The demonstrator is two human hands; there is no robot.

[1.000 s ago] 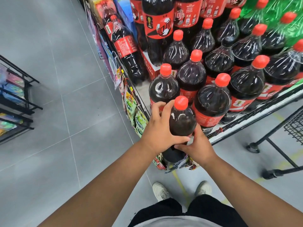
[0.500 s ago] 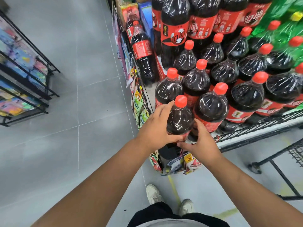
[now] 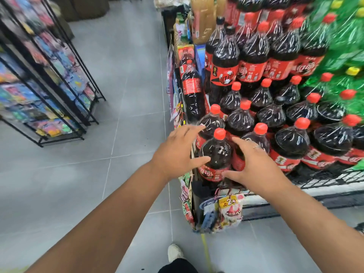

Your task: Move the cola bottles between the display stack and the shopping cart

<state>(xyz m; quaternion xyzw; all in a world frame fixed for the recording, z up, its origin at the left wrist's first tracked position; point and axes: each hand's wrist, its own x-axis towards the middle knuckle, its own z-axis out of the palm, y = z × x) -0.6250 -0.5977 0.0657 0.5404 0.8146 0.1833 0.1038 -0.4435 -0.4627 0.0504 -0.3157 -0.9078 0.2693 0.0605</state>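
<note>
Grey tiled floor [image 3: 118, 95] fills the shop aisle. On the left stands a black wire rack [image 3: 77, 119] full of bright little packets, all blurry.

On the right is the display stack [image 3: 325, 179], a black wire shelf with many more cola bottles packed close in rows, and taller rows behind them. Green plastic bottles [image 3: 344, 46] sit at the far right of it.

One big dark cola bottle with a red cap and a red label [image 3: 215, 152] stands up straight at the front left corner of the display stack. It touches the bottles behind it and beside it.

The person's left hand [image 3: 177, 152] is on the left side of this bottle. Its fingers [image 3: 189, 131] are straight and spread wide, gripping nothing. The thumb tip is at the bottle's side.

The right hand [image 3: 256, 168] is on the right side of the bottle. Its fingers [image 3: 242, 143] are spread and loose too, and the thumb lies over the red label. It is hard to tell if the hands press on the bottle or are just beside it.

Small snack packets [image 3: 230, 210] hang under the corner of the shelf. One white shoe [image 3: 175, 252] shows on the floor below.
</note>
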